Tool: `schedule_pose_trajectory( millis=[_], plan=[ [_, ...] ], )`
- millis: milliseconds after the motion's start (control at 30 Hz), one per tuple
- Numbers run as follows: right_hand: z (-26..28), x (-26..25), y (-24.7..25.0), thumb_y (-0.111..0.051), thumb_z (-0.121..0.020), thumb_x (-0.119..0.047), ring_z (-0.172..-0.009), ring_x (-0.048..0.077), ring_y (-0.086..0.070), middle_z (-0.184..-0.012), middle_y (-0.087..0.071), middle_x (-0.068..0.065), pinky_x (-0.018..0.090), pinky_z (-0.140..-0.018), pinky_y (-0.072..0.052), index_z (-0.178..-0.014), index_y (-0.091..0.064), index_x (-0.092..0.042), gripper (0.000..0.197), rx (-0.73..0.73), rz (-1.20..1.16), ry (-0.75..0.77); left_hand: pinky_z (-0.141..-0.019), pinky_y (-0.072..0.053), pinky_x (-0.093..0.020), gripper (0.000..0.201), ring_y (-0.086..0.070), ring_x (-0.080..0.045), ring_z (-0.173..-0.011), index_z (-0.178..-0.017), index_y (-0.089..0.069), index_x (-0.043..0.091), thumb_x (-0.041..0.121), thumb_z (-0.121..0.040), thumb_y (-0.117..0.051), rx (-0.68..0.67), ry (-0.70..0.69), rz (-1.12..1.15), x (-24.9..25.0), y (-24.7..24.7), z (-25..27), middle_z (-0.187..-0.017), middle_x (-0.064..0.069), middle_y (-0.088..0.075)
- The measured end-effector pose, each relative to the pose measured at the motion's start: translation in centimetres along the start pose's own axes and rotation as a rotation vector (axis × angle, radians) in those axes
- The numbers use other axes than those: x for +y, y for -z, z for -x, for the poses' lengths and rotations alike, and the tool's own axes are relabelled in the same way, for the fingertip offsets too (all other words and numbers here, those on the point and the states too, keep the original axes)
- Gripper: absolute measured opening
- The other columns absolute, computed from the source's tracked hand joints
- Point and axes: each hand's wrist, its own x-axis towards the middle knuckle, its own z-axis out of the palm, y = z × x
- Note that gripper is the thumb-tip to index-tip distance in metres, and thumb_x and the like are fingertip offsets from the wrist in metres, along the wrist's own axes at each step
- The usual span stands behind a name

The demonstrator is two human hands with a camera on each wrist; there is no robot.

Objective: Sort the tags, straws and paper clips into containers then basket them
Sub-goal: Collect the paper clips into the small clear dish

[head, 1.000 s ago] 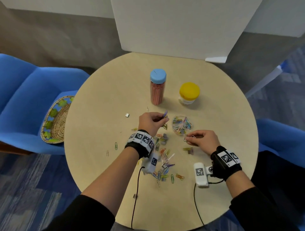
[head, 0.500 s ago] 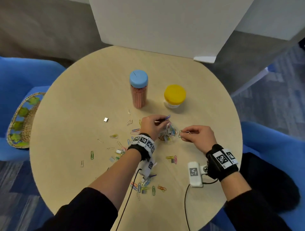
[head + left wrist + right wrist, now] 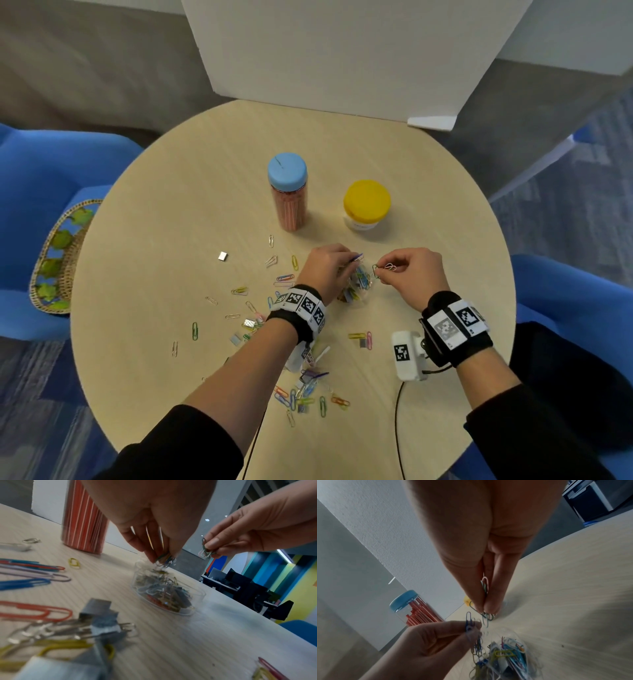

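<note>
A clear round container holding coloured paper clips sits mid-table. My left hand pinches a bunch of paper clips right above it. My right hand pinches a few clips, green and white ones, just right of the container. Loose paper clips and small silver tags lie scattered to the left and front. A jar of red straws with a blue lid and a yellow-lidded jar stand behind.
A woven basket rests on the blue chair at the left of the round table. A white partition stands at the table's far edge. Another blue chair sits on the right. Cables trail from the wrist cameras over the near edge.
Both hands have come together over the clear container; the left hand lowered its clips to the rim and the right brought its clips in from the right. The head view shifted.
</note>
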Motion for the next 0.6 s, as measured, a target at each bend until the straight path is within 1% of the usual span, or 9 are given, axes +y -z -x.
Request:
schedule_pose_trajectory(
  millis=[67, 133, 200, 267, 333, 400, 467, 533, 600],
  plan=[
    [-0.1, -0.2, 0.2, -0.084, -0.074, -0.012, -0.069, 0.017, -0.071, -0.067, -0.071, -0.003, 0.028, -0.074, -0.057, -0.068, -0.071, -0.028, 0.021, 0.001, 0.016, 0.011, -0.076, -0.047, -0.036, 0.015, -0.059, -0.024, -0.085, -0.098, -0.077, 0.015, 0.02, -0.085, -0.07, 0.019, 0.004, -0.091, -0.4, -0.2, 0.1, -0.092, -0.003, -0.067],
    [-0.3, -0.5, 0.5, -0.084, -0.074, -0.013, -0.069, 0.017, -0.071, -0.067, -0.071, -0.002, 0.027, -0.074, -0.057, -0.07, -0.072, -0.026, 0.018, 0.0, 0.018, 0.014, -0.075, -0.045, -0.036, 0.015, -0.054, -0.025, -0.086, -0.096, -0.078, 0.017, 0.017, -0.082, -0.072, 0.015, 0.028, -0.129, -0.7, -0.2, 0.2, -0.091, -0.003, -0.063],
    [-0.5, -0.8, 0.6, -0.083, -0.074, -0.013, -0.068, 0.017, -0.071, -0.067, -0.071, -0.001, 0.027, -0.074, -0.057, -0.071, -0.073, -0.025, 0.016, 0.001, 0.021, 0.017, -0.076, -0.046, -0.037, 0.016, -0.055, -0.027, -0.086, -0.097, -0.078, 0.014, 0.014, -0.083, -0.07, -0.014, 0.045, -0.094, -0.6, 0.0, 0.3, -0.09, -0.006, -0.063],
    [-0.9, -1.1, 0.3, -0.083, -0.074, -0.013, -0.068, 0.017, -0.071, -0.068, -0.071, -0.002, 0.028, -0.074, -0.057, -0.074, -0.075, -0.022, 0.013, -0.003, 0.027, 0.03, -0.078, -0.047, -0.038, 0.02, -0.058, -0.025, -0.087, -0.102, -0.076, 0.013, 0.011, -0.085, -0.067, -0.026, 0.068, -0.043, -0.4, 0.4, 0.5, -0.091, -0.005, -0.067],
    [-1.3, -1.6, -0.4, -0.083, -0.075, -0.012, -0.068, 0.015, -0.07, -0.071, -0.071, -0.002, 0.027, -0.075, -0.057, -0.077, -0.076, -0.019, 0.009, -0.02, 0.043, 0.044, -0.08, -0.046, -0.035, 0.024, -0.058, -0.02, -0.087, -0.107, -0.074, 0.016, 0.011, -0.086, -0.064, 0.021, 0.102, -0.01, -0.4, 1.0, 1.0, -0.092, -0.001, -0.068],
    [-1.8, -2.0, -1.7, -0.079, -0.079, -0.01, -0.071, 0.013, -0.068, -0.075, -0.071, -0.002, 0.027, -0.079, -0.057, -0.081, -0.079, -0.016, 0.007, -0.049, 0.091, 0.072, -0.081, -0.043, -0.032, 0.027, -0.055, -0.016, -0.088, -0.109, -0.072, 0.021, 0.011, -0.085, -0.064, 0.085, 0.181, 0.005, -1.0, 1.9, 2.0, -0.093, 0.004, -0.065],
    [-2.5, -2.3, -3.1, -0.073, -0.084, -0.008, -0.078, 0.014, -0.067, -0.084, -0.073, 0.001, 0.029, -0.085, -0.056, -0.087, -0.08, -0.015, 0.01, -0.08, 0.166, 0.095, -0.083, -0.043, -0.033, 0.029, -0.055, -0.017, -0.091, -0.11, -0.07, 0.024, 0.013, -0.083, -0.063, 0.105, 0.3, -0.055, -2.1, 3.0, 3.4, -0.097, 0.004, -0.062],
    [-3.1, -2.4, -4.3, -0.067, -0.087, -0.008, -0.086, 0.017, -0.067, -0.095, -0.074, 0.005, 0.032, -0.09, -0.054, -0.092, -0.08, -0.016, 0.015, -0.105, 0.271, 0.109, -0.087, -0.045, -0.038, 0.031, -0.055, -0.022, -0.099, -0.111, -0.07, 0.024, 0.016, -0.082, -0.065, 0.077, 0.424, -0.18, -3.3, 4.3, 5.2, -0.105, 0.0, -0.062],
    [-3.3, -2.5, -5.3, -0.062, -0.089, -0.007, -0.097, 0.023, -0.066, -0.105, -0.072, 0.006, 0.033, -0.093, -0.052, -0.099, -0.078, -0.014, 0.02, -0.154, 0.391, 0.109, -0.092, -0.045, -0.041, 0.032, -0.051, -0.026, -0.108, -0.116, -0.067, 0.025, 0.028, -0.084, -0.066, 0.022, 0.545, -0.295, -4.2, 5.8, 7.1, -0.116, -0.003, -0.057]
  ],
)
